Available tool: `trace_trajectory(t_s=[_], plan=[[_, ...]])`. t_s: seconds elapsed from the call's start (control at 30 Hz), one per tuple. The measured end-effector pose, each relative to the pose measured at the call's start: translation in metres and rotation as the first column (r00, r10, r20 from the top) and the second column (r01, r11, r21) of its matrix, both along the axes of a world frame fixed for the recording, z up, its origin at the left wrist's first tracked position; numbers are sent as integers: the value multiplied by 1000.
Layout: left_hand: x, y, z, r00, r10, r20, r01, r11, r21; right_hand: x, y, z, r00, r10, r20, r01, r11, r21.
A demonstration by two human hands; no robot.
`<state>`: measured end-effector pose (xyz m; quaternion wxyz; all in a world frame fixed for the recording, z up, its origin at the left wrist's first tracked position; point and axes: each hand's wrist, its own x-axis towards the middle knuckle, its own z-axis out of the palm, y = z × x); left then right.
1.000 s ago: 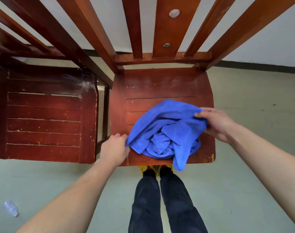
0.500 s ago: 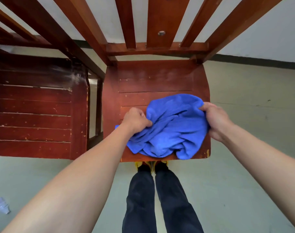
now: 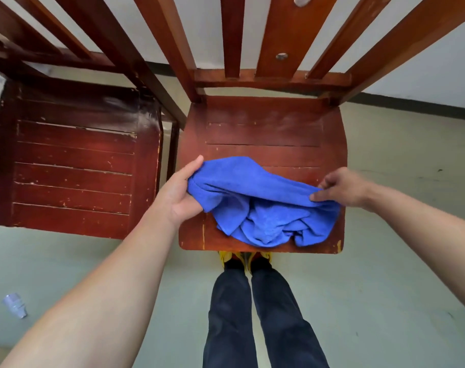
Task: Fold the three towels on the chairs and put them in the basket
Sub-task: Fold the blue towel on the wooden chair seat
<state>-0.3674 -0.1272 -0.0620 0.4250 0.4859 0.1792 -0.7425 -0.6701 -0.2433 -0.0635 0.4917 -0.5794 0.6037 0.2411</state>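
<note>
Head view: blue towel (image 3: 265, 205) bunched on the wooden chair seat (image 3: 263, 128) straight ahead, near its front edge. Left hand (image 3: 177, 193) curled round the towel's left end, thumb over the top; right hand (image 3: 345, 187) pinching the upper fold at the other end between thumb and fingertips. Basket not in sight. Probably spreading for the first fold: best to lift both ends together, draw the cloth taut to find the corners, then lay it flat, minding folds sliding off the front.
</note>
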Motion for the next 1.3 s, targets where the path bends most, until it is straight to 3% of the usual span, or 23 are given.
trace_trajectory(t_s=[0.1,0.2,0.3,0.4,0.5,0.6,0.67,0.87,0.97,1.03,1.17,1.3], plan=[[2,-1,5,996,-79,51,81,996,-31,-13,5,-3,960,-276,51,280,951,-131],[10,-9,13,995,-36,88,42,997,-65,-16,-8,2,824,-538,176,566,794,-221],[19,-25,15,967,150,205,-151,989,-12,-7,-32,11,840,-510,185,542,776,-324],[29,-43,14,919,203,338,-210,978,-15,5,-56,13,847,-475,239,531,760,-375],[32,-47,0,887,34,461,-73,995,68,13,-64,11,847,-474,240,531,732,-428],[18,-26,-18,726,-249,641,89,958,272,10,-41,1,891,-438,118,433,744,-509],[0,-6,-28,629,-368,684,168,924,343,7,-11,-8,910,-412,54,381,776,-502],[-36,27,-52,492,-478,728,290,878,381,6,64,-37,854,-520,-13,513,845,-155],[-27,24,-42,594,-324,737,134,943,306,6,56,-41,874,-484,-49,465,860,-211],[-12,24,-31,662,-191,724,-18,963,270,11,37,-30,925,-366,-105,320,897,-305],[23,35,-3,869,72,490,-152,980,126,40,0,4,978,-67,-196,-40,869,-493],[48,50,26,839,238,490,-331,937,112,109,-21,19,996,86,-29,-89,873,-480]])
